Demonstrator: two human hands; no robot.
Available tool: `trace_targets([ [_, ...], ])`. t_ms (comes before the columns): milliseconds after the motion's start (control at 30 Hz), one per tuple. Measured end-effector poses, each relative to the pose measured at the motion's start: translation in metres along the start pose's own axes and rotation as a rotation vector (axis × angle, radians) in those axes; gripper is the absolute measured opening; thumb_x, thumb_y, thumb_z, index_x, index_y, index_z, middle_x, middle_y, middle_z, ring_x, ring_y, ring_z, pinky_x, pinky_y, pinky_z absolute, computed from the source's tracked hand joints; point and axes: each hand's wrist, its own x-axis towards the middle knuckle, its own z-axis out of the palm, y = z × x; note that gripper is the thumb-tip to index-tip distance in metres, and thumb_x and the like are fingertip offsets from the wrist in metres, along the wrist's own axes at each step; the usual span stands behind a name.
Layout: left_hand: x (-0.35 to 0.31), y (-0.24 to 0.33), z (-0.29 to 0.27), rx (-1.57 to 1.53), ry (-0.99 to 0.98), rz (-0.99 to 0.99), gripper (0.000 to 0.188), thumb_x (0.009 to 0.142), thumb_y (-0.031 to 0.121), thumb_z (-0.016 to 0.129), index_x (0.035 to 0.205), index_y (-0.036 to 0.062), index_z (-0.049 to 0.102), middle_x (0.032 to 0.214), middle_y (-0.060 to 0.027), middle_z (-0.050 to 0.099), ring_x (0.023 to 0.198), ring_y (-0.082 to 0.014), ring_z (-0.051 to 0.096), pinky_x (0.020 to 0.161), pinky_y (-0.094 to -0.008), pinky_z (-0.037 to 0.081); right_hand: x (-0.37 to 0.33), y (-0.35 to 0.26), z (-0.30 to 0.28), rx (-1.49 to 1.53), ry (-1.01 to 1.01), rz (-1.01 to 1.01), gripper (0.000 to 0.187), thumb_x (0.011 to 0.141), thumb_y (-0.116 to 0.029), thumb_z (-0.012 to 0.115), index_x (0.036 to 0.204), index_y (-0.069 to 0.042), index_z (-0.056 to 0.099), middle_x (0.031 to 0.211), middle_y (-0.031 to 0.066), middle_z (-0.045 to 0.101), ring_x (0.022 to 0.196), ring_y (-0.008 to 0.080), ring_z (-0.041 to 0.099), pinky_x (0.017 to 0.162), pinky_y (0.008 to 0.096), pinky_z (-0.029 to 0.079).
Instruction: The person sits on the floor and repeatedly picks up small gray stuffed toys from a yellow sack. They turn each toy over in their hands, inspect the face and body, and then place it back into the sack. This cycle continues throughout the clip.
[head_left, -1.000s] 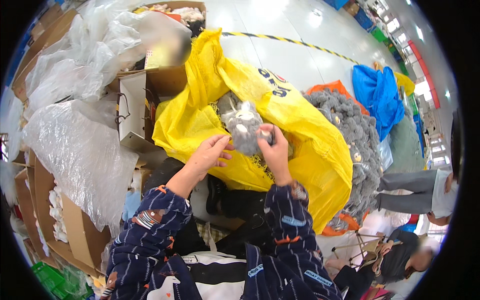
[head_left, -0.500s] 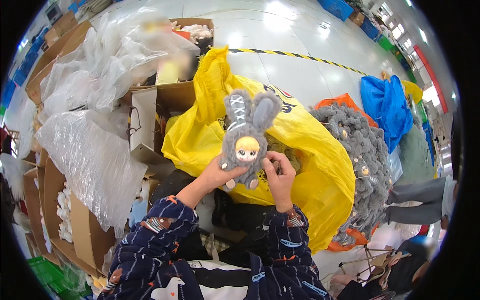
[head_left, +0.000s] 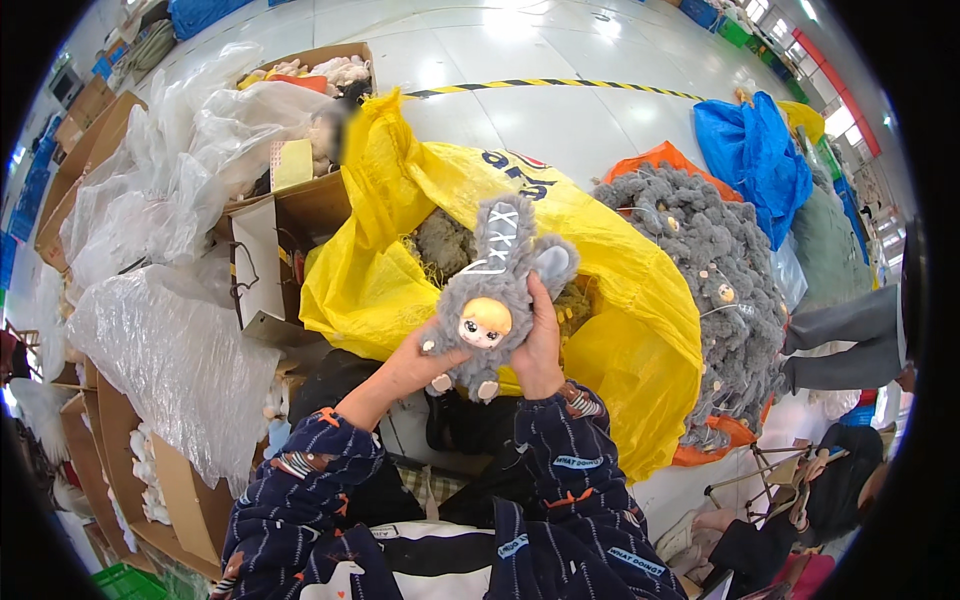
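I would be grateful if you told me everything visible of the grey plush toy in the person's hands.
The plush toy looks soft and fluffy, with two long ears: one upright with white crisscross lacing, the other angled outward, showing its smoother grey inside. Its smooth-looking, doll-like face has yellow hair and large dark eyes; small pale paws and feet stick out below. It faces the camera, leaning rightward, before the yellow sack. The left hand grips its lower body, the right hand its side. Its back is hidden.

Between the fingers point(head_left: 541, 310): plush toy point(head_left: 503, 283) grey, ear point(head_left: 503, 232) laced white, hair point(head_left: 487, 309) yellow. Beyond fingers: sack point(head_left: 645, 330) yellow; floor tape point(head_left: 550, 83) black-yellow striped. Right of fingers: toy heap point(head_left: 735, 265) grey. Below fingers: sleeves point(head_left: 560, 440) navy, pale-striped.
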Motion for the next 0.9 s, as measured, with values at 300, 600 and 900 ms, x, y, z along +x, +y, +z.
trace_targets([
  [300, 0.002, 0.011, -0.017, -0.475, 0.249, -0.056, 0.040, 0.081, 0.004, 0.062, 0.119, 0.0041, 0.047, 0.110, -0.0055, 0.057, 0.097, -0.0153, 0.056, 0.084, -0.0302, 0.046, -0.016, -0.005, 0.002, -0.976, -0.138, -0.453, 0.025, 0.087, -0.011, 0.055, 0.108, 0.003, 0.056, 0.081, 0.0004, 0.058, 0.071, 0.0045, 0.050, 0.064, 0.0180, 0.040],
  [600, 0.006, 0.003, -0.025, -0.539, 0.326, 0.049, 0.040, 0.082, 0.005, 0.060, 0.119, 0.0052, 0.045, 0.108, -0.0050, 0.057, 0.097, -0.0152, 0.055, 0.083, -0.0291, 0.046, -0.032, 0.023, 0.001, -0.666, -0.331, 0.209, 0.029, 0.085, -0.012, 0.058, 0.111, 0.000, 0.052, 0.077, 0.0023, 0.059, 0.060, 0.0062, 0.052, 0.056, 0.0175, 0.040],
  [900, 0.002, 0.032, -0.032, -0.750, 0.317, 0.169, 0.043, 0.086, 0.033, 0.055, 0.122, 0.0107, 0.048, 0.120, -0.0024, 0.054, 0.111, -0.0185, 0.050, 0.097, -0.0370, 0.037, -0.031, 0.028, -0.002, -1.706, -0.710, -1.017, 0.008, 0.074, -0.004, 0.066, 0.081, -0.005, 0.062, 0.078, 0.0098, 0.059, 0.054, 0.0117, 0.054, 0.047, 0.0259, 0.042],
])
